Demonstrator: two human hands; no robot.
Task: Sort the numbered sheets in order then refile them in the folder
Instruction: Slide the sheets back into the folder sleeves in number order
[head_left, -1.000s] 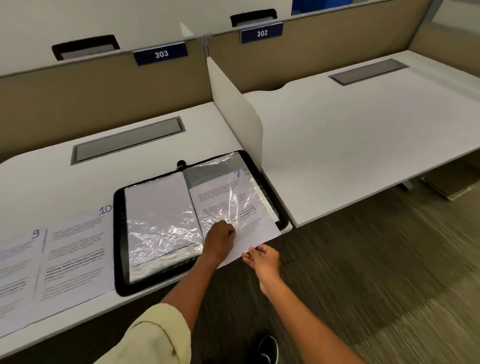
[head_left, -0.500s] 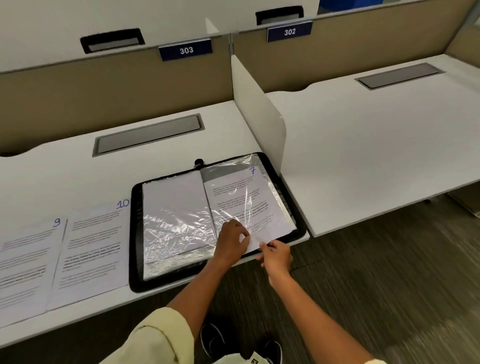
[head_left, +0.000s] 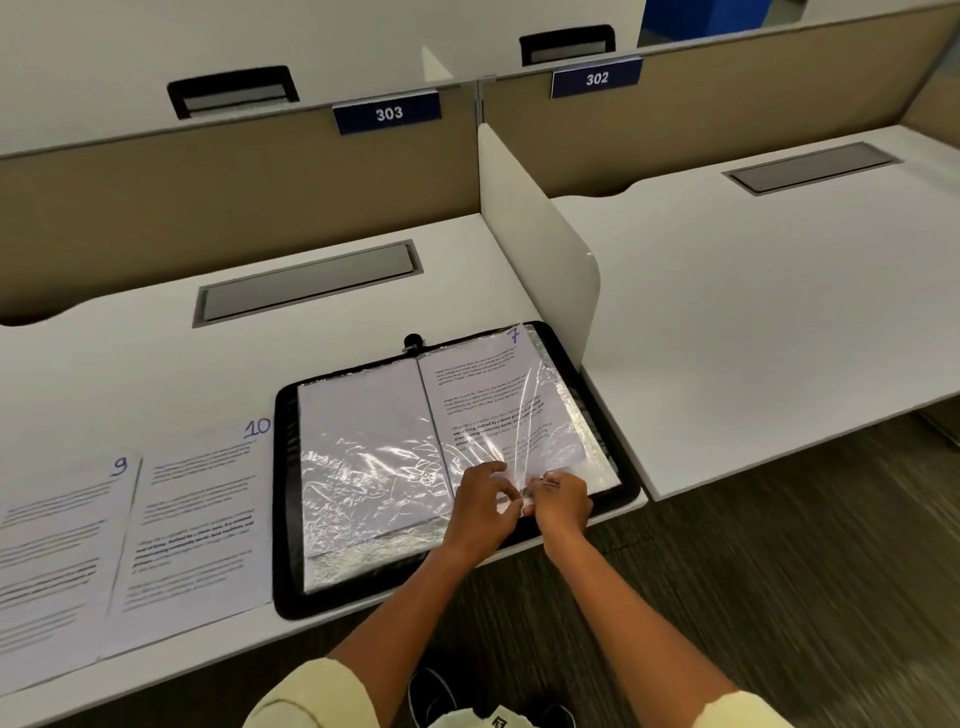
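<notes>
A black folder (head_left: 283, 499) lies open on the desk, its clear plastic sleeves shining. The sheet marked 7 (head_left: 488, 395) sits inside the right-hand sleeve, reaching its top. The left-hand sleeve (head_left: 363, 457) holds a blank-faced page. My left hand (head_left: 480, 501) and my right hand (head_left: 561, 501) meet at the near edge of the right sleeve, both pinching the plastic there. Left of the folder, sheet 10 (head_left: 200, 519) and sheet 9 (head_left: 57, 551) lie flat side by side.
A white divider panel (head_left: 540, 244) stands right of the folder, with the neighbouring desk (head_left: 753, 322) beyond it. A grey cable flap (head_left: 306, 283) is set into the desk behind the folder. Signs 303 (head_left: 387, 113) and 302 (head_left: 596, 78) hang on the back partition.
Sheet 7 has slid up fully into the right sleeve. My right hand moved from below the desk edge up to the sleeve's near edge, beside my left hand.
</notes>
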